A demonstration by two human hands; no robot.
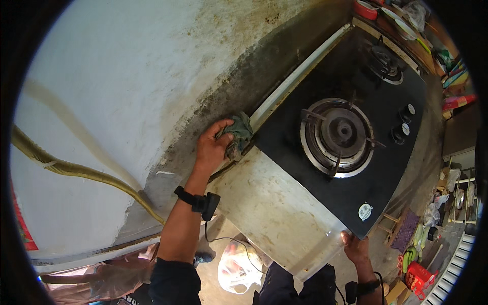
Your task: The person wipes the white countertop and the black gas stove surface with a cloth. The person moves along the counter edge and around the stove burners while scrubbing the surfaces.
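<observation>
My left hand (pixel 214 146) grips a crumpled grey-green cloth (pixel 240 131) at the back corner of the gas stove, against the stained wall. Beside the cloth runs the stove's raised metal back edge (pixel 289 82). My right hand (pixel 355 247) is at the near corner of the black stove top (pixel 366 194), thumb on the edge; its other fingers are partly hidden below. Between my hands lies the stove's smeared metal side panel (pixel 274 209). A large burner with a pan support (pixel 337 137), a smaller burner (pixel 387 63) and two knobs (pixel 403 124) are on the top.
A ribbed yellowish hose (pixel 87 173) runs along the wall at left. Below the stove, a white plastic bag (pixel 240 267) stands on the floor. At right are a purple-topped stool (pixel 405 230), green vegetables (pixel 410 254) and a red container (pixel 419 276). Dishes (pixel 404 28) lie beyond the stove.
</observation>
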